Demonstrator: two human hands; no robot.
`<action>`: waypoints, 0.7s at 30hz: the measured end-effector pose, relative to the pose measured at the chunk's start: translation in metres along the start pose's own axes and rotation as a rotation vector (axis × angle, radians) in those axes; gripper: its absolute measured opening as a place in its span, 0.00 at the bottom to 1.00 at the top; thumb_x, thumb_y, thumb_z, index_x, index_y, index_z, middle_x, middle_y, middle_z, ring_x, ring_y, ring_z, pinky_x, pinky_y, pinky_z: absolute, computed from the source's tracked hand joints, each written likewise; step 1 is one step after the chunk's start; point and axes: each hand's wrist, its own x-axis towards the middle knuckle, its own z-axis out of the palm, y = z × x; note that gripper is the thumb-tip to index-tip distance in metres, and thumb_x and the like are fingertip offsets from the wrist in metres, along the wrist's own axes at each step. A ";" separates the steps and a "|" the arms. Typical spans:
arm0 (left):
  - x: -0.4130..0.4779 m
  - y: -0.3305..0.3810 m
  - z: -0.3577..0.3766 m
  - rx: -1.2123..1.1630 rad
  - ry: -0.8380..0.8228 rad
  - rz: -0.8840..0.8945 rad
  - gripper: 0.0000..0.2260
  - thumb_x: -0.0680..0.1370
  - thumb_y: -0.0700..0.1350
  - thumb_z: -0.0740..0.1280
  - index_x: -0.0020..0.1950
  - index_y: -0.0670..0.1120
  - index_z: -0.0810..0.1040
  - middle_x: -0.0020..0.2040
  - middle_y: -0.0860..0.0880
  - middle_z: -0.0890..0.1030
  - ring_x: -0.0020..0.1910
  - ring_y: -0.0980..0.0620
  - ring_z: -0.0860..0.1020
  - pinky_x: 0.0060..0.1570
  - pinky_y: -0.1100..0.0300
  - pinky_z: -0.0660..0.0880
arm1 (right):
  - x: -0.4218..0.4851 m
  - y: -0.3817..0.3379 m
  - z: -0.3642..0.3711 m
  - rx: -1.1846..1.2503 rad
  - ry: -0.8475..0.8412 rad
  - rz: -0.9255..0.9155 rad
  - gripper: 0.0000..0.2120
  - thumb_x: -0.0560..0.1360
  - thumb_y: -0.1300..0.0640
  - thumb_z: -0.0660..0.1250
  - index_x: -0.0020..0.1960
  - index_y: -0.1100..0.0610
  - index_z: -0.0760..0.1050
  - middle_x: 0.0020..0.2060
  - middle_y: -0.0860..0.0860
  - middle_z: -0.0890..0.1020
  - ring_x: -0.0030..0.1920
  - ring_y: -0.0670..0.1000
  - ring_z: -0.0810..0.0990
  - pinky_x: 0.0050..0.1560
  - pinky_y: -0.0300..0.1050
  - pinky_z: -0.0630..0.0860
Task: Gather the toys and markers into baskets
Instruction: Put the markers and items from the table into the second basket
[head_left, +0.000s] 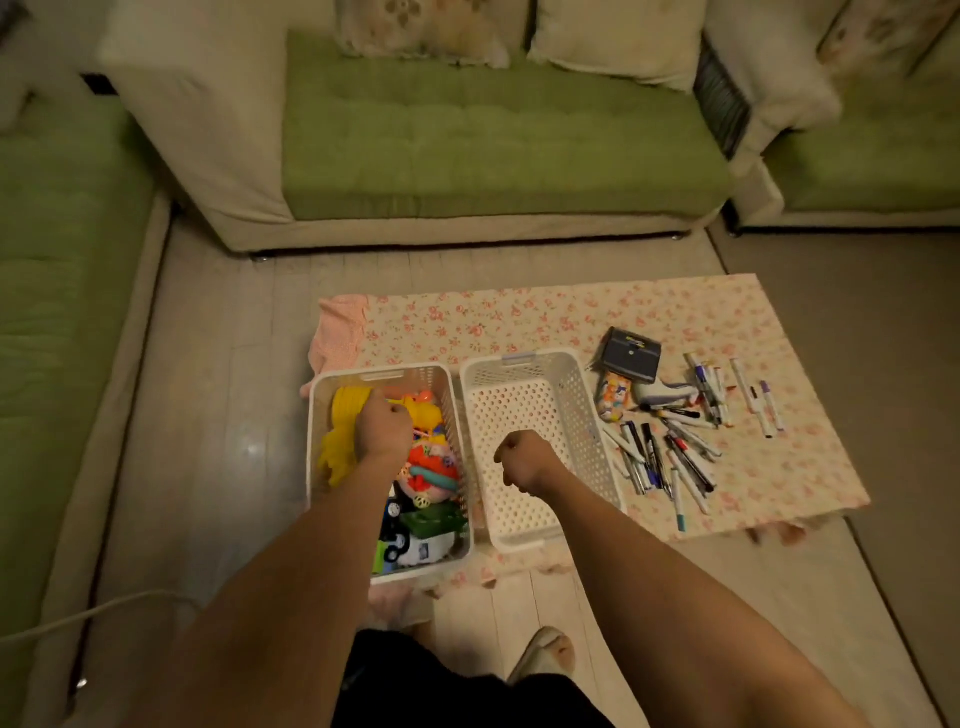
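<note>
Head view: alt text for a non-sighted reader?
A person's left hand is down among the toys in a full white basket; the right hand, curled, hovers over the empty basket beside it. Markers lie scattered on the floral cloth at right.

Both baskets are white plastic, fairly matt, with holes punched all over: the empty basket (587, 415) and the full basket (314, 441) just left of it. The toys (431, 415) in that one are smooth, shiny plastic. Under the empty basket there's a thin flower-print cloth (519, 317), matt and a bit rumpled. The markers (685, 467) to its right have smooth plastic barrels. The floor (234, 415) on its left is pale wood planks with a slight sheen. The sofa cushion (467, 145) behind it is green matt fabric, tufted.
</note>
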 end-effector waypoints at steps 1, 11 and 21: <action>-0.007 0.007 0.006 0.007 -0.092 0.003 0.15 0.78 0.38 0.59 0.64 0.45 0.73 0.41 0.42 0.77 0.36 0.45 0.73 0.34 0.55 0.69 | -0.008 0.007 -0.009 0.013 -0.002 -0.009 0.13 0.80 0.63 0.55 0.55 0.67 0.77 0.40 0.60 0.80 0.28 0.50 0.70 0.26 0.39 0.64; -0.098 0.038 0.056 0.083 -0.476 -0.071 0.13 0.79 0.39 0.57 0.63 0.43 0.70 0.41 0.42 0.75 0.29 0.48 0.68 0.29 0.58 0.67 | -0.050 0.116 -0.106 0.133 0.029 -0.006 0.12 0.83 0.58 0.52 0.60 0.63 0.70 0.41 0.60 0.80 0.28 0.54 0.72 0.24 0.41 0.64; -0.106 0.061 0.104 0.137 -0.369 -0.064 0.17 0.80 0.40 0.59 0.69 0.41 0.68 0.68 0.39 0.69 0.65 0.40 0.70 0.53 0.54 0.69 | -0.024 0.142 -0.152 0.203 0.065 -0.068 0.06 0.83 0.59 0.52 0.52 0.58 0.67 0.46 0.61 0.79 0.34 0.56 0.72 0.29 0.44 0.66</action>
